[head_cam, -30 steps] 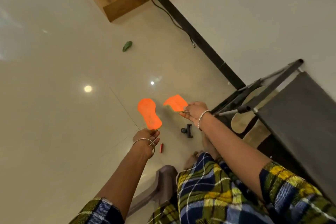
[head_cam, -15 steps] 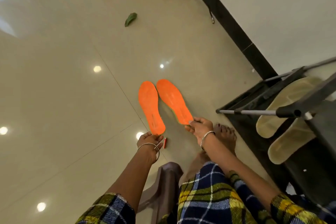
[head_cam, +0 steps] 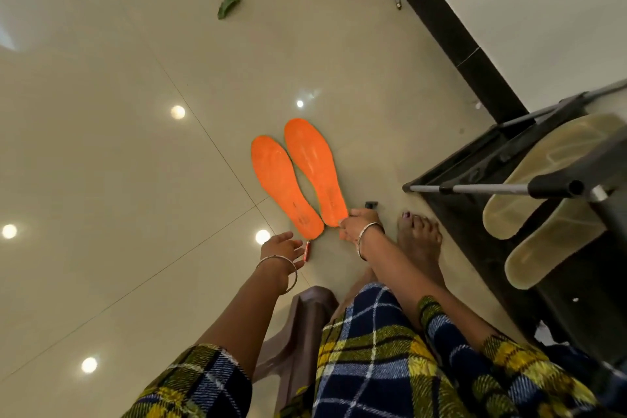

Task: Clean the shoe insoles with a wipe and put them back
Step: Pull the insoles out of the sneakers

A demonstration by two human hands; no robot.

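Note:
Two orange insoles lie side by side on the beige tiled floor, heels toward me. The left insole (head_cam: pixel 284 187) lies free, its heel just beyond my left hand (head_cam: pixel 282 247), which hovers open with fingers spread and holds nothing. My right hand (head_cam: pixel 357 225) pinches the heel of the right insole (head_cam: pixel 314 166), which rests flat on the floor. No wipe and no shoe show in the head view.
A small red object (head_cam: pixel 308 250) lies by my left fingers and a small black piece (head_cam: pixel 371 204) beyond my right hand. My bare foot (head_cam: pixel 420 237) rests on the floor. A black shoe rack (head_cam: pixel 481 159) with pale sandals (head_cam: pixel 543 200) stands right. A green leaf (head_cam: pixel 230 3) lies far off.
Both insoles came down from the air onto the floor. My left hand let go of the left insole and opened; my right hand still holds the right insole's heel.

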